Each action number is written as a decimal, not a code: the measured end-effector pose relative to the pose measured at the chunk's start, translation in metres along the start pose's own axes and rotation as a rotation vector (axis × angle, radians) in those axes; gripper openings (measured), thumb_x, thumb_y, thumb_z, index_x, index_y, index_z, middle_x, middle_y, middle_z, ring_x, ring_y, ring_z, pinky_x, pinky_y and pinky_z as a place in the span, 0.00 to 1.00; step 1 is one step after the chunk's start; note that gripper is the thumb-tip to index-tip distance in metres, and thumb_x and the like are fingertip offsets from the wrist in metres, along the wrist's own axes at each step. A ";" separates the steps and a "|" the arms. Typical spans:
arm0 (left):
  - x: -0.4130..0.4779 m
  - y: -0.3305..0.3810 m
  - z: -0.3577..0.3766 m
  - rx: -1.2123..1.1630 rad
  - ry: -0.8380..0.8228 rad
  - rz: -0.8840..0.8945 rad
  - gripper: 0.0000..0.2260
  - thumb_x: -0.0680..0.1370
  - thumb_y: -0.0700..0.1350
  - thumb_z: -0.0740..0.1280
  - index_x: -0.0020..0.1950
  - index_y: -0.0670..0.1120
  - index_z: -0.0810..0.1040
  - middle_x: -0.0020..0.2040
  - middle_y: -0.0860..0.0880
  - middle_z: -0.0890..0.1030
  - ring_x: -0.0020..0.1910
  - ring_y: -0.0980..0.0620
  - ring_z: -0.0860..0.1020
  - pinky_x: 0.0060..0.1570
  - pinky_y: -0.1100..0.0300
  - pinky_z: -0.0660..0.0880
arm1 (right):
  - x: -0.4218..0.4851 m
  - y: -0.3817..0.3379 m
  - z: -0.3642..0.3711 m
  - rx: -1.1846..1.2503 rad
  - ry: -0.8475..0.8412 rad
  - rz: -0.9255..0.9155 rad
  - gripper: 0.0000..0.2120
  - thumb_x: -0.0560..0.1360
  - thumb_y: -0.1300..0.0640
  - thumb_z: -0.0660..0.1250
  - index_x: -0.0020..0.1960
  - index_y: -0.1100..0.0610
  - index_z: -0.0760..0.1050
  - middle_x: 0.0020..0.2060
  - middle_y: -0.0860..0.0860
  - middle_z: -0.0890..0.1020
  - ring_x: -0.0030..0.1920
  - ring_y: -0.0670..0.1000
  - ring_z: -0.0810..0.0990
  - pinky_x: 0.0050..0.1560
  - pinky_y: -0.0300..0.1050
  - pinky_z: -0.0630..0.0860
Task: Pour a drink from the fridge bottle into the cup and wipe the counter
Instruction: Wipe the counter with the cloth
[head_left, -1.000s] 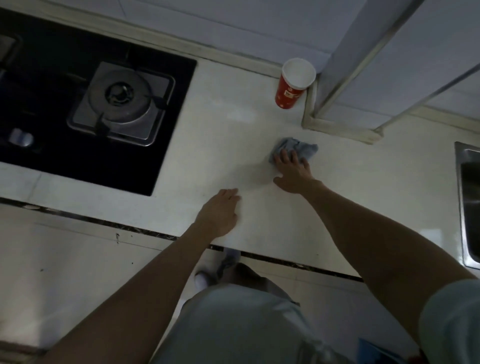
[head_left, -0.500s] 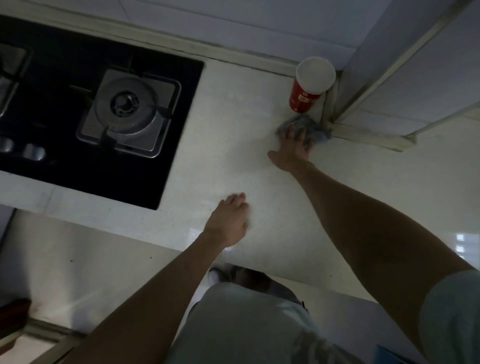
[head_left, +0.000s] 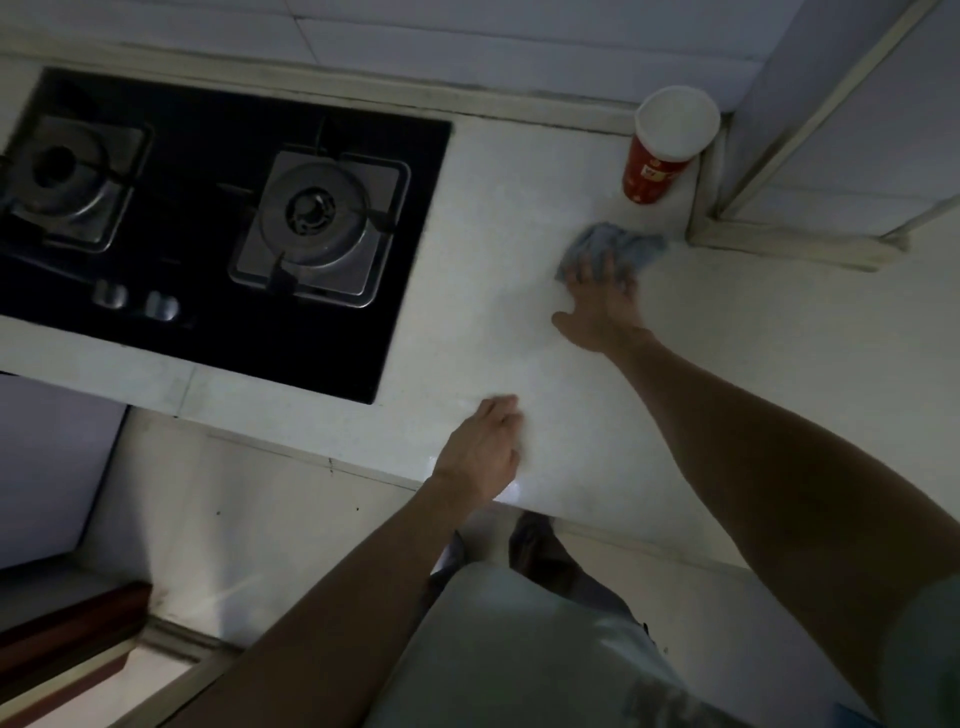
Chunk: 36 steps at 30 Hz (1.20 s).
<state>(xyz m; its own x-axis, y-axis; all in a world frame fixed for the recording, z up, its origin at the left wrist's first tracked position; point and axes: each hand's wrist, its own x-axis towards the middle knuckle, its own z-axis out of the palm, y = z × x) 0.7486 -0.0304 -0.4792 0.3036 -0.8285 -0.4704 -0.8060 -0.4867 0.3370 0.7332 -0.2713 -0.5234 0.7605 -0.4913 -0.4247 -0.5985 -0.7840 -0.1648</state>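
The right hand (head_left: 597, 304) presses the cloth (head_left: 618, 244) flat on the counter (head_left: 519, 208), fingers (head_left: 597, 278) spread. The left hand (head_left: 485, 449) rests by the front edge, its fingers straight and together. The cup (head_left: 657, 166) stands upright just beyond the cloth, tucked into the wall corner (head_left: 779, 241). A stroke pushed farther back would likely tip it. Open room lies forward and to the right, while the hob (head_left: 223, 223) bounds the left.

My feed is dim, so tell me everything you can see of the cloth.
The cloth is soft blue-grey fabric, crumpled into a loose wad on the white counter. The right hand presses on it with spread fingers, covering its near part. It lies in front of the red cup, not touching it.
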 end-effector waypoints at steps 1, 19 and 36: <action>-0.005 -0.002 0.002 0.008 0.002 -0.001 0.22 0.82 0.44 0.57 0.76 0.41 0.63 0.78 0.46 0.58 0.76 0.50 0.56 0.73 0.59 0.62 | -0.008 -0.007 0.004 -0.002 0.012 -0.027 0.37 0.78 0.43 0.58 0.79 0.54 0.46 0.79 0.53 0.44 0.78 0.58 0.37 0.75 0.61 0.39; -0.078 -0.107 0.019 0.101 0.116 0.192 0.19 0.78 0.41 0.62 0.69 0.41 0.71 0.76 0.44 0.63 0.73 0.47 0.63 0.70 0.57 0.63 | -0.237 -0.060 0.130 0.041 0.263 -0.003 0.24 0.74 0.54 0.56 0.66 0.58 0.76 0.70 0.55 0.73 0.75 0.57 0.63 0.74 0.60 0.58; -0.123 -0.183 0.020 -0.139 0.136 0.145 0.25 0.79 0.40 0.62 0.75 0.37 0.61 0.75 0.42 0.63 0.74 0.47 0.61 0.73 0.56 0.62 | -0.167 -0.275 0.129 0.083 0.029 0.042 0.32 0.79 0.48 0.57 0.79 0.53 0.50 0.79 0.55 0.49 0.78 0.60 0.39 0.74 0.62 0.36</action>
<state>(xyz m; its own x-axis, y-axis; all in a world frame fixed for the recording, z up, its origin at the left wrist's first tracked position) 0.8487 0.1657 -0.4993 0.2628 -0.9178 -0.2977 -0.7715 -0.3852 0.5064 0.7387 0.0751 -0.5218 0.7403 -0.5348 -0.4075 -0.6481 -0.7288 -0.2209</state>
